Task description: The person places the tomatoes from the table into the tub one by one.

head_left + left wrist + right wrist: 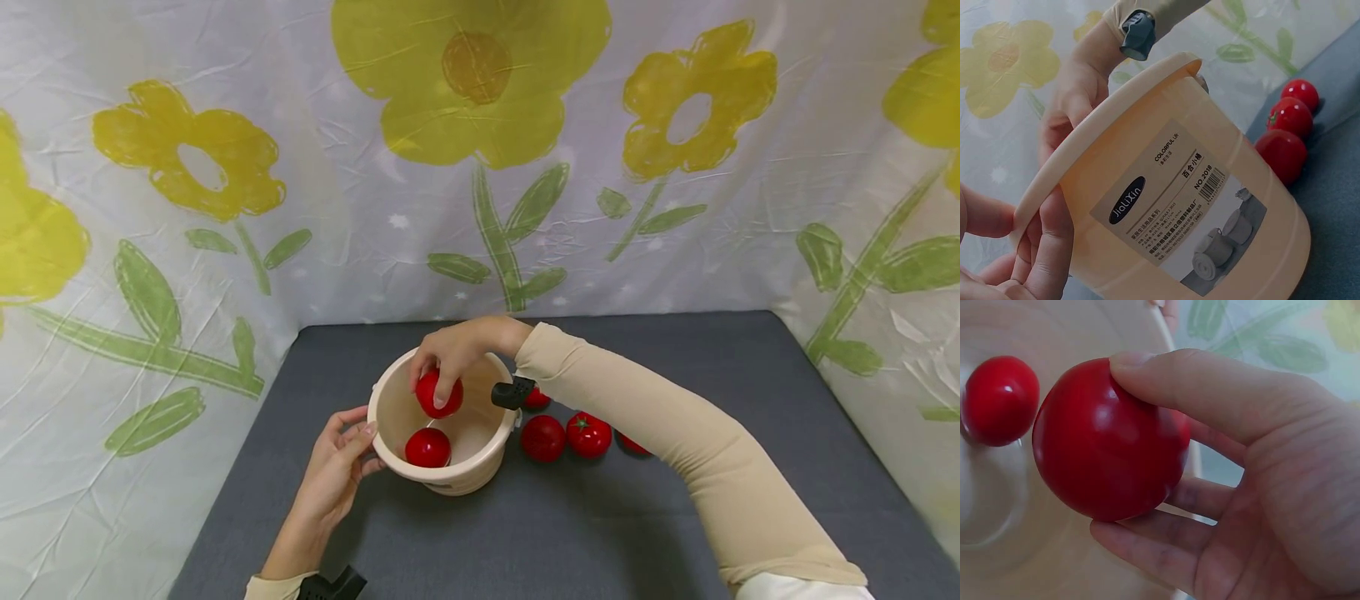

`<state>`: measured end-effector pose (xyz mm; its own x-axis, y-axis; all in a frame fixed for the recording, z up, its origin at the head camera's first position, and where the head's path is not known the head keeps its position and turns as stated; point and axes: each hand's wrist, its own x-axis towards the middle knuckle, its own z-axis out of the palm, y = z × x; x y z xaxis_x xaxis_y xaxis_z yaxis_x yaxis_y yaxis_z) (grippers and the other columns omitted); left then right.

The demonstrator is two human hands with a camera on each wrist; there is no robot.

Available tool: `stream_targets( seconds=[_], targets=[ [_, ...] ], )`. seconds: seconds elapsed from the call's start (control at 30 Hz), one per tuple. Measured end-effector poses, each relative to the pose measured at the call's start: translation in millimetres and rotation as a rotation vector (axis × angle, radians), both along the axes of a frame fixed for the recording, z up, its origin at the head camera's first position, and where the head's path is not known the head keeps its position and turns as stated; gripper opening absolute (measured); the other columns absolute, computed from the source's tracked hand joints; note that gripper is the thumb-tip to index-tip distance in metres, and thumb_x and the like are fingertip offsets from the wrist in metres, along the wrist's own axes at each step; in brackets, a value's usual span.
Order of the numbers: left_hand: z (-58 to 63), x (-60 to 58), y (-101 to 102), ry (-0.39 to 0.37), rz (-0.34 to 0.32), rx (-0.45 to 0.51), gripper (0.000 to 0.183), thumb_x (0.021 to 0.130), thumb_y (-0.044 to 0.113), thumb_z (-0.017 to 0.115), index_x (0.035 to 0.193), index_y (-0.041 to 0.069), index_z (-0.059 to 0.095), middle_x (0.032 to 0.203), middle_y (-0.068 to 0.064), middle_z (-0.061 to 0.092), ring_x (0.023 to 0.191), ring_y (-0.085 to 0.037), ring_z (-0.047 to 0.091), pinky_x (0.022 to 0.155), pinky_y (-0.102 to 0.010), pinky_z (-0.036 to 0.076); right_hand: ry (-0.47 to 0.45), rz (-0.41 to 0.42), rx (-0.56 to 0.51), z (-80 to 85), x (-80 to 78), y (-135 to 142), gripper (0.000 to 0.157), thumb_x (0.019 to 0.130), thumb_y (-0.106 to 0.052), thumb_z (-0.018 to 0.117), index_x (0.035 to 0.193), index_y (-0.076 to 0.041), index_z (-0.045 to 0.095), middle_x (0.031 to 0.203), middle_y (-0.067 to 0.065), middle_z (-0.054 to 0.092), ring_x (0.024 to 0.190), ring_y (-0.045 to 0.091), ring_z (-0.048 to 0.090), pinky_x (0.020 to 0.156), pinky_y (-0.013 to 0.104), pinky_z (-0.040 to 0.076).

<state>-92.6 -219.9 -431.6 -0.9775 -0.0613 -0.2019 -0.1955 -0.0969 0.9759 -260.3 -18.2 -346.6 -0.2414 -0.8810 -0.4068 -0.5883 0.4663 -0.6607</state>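
Note:
My left hand (335, 467) pinches the rim of a cream plastic bucket (491, 454), thumb on one side and fingers on the other. The bucket leans slightly in the head view, and its printed label (1175, 206) faces the left wrist camera. Inside the bucket's mouth, my right hand (459, 350) holds a shiny red tomato (1107, 447) between thumb and fingers. A second tomato (427, 448) lies on the bucket's floor, close below the held one.
Several more tomatoes (588, 435) sit on the dark grey tablecloth (570, 542) just right of the bucket, some partly covered by my right sleeve (637, 392). A white curtain (352, 250) with yellow flowers hangs behind the table and along both sides.

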Motion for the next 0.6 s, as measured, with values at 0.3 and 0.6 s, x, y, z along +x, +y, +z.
stream_targets(
  seconds=[0.3, 0.6],
  targets=[
    [0.3, 0.3, 0, 0.008, 0.000, 0.012, 0.031, 0.100, 0.004, 0.052, 0.124, 0.012, 0.034, 0.094, 0.005, 0.068, 0.078, -0.008, 0.066, 0.065, -0.023, 0.059, -0.055, -0.062, 0.062, -10.1, 4.7, -3, 0.044, 0.083, -0.017, 0.075, 0.127, -0.016, 0.064, 0.122, 0.002, 0.064, 0.112, 0.017, 0.057, 0.087, 0.027, 0.058],
    [-0.2, 0.2, 0, 0.022, -0.002, 0.033, 0.029, 0.100, 0.004, 0.052, 0.122, 0.012, 0.035, 0.092, 0.006, 0.068, 0.077, -0.008, 0.065, 0.063, -0.024, 0.058, -0.065, -0.076, 0.089, -16.5, 8.4, -5, 0.044, 0.083, -0.017, 0.074, 0.126, -0.015, 0.065, 0.119, 0.000, 0.064, 0.109, 0.017, 0.057, 0.085, 0.027, 0.057]
  ],
)
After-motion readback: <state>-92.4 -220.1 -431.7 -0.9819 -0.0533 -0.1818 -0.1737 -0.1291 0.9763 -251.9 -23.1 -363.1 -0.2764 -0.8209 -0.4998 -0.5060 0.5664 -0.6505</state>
